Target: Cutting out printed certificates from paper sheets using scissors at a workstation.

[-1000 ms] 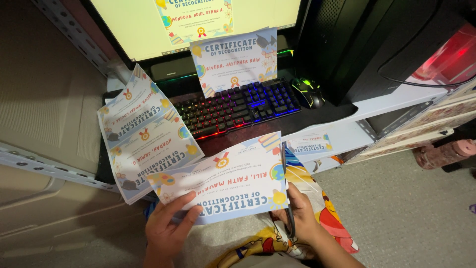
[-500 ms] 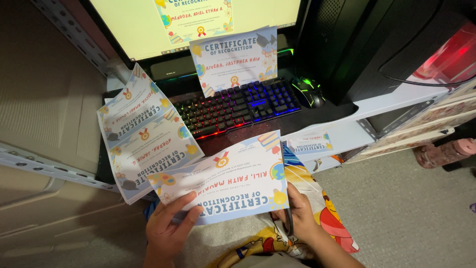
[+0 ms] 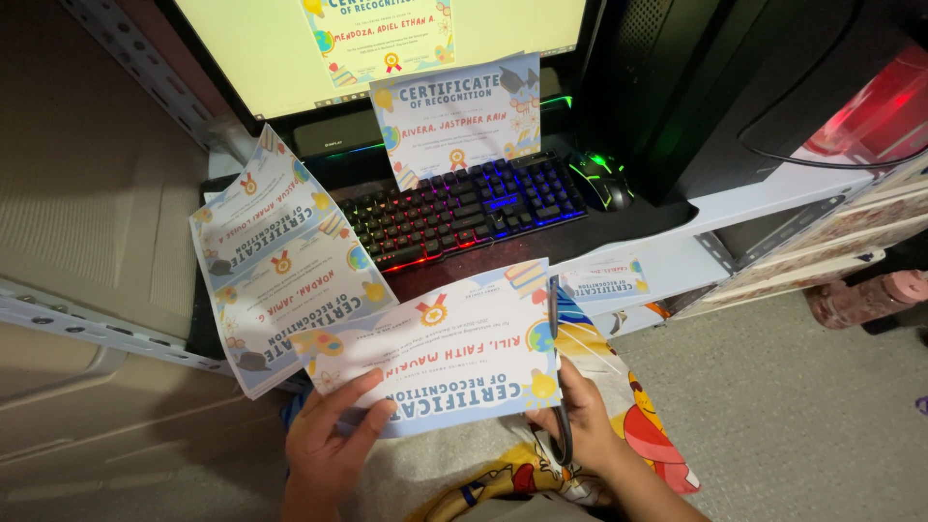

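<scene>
I hold a printed paper certificate (image 3: 435, 358) with colourful cartoon borders flat in front of me, upside down to my view. My left hand (image 3: 324, 449) grips its lower left corner, thumb on top. My right hand (image 3: 585, 425) pinches the lower right edge and also holds dark scissors (image 3: 555, 367), whose blades run up along the sheet's right edge. Two more certificates (image 3: 280, 256) lie overlapped to the left, and another certificate (image 3: 454, 121) leans upright against the monitor.
A keyboard with rainbow backlight (image 3: 464, 208) and a lit mouse (image 3: 601, 179) sit on a dark desk under a monitor (image 3: 387, 39). A black computer tower (image 3: 715, 87) stands right. A cartoon-print cloth (image 3: 628, 425) covers my lap.
The held certificate has shifted very slightly; both hands keep the same grip and the scissors stay along its right edge.
</scene>
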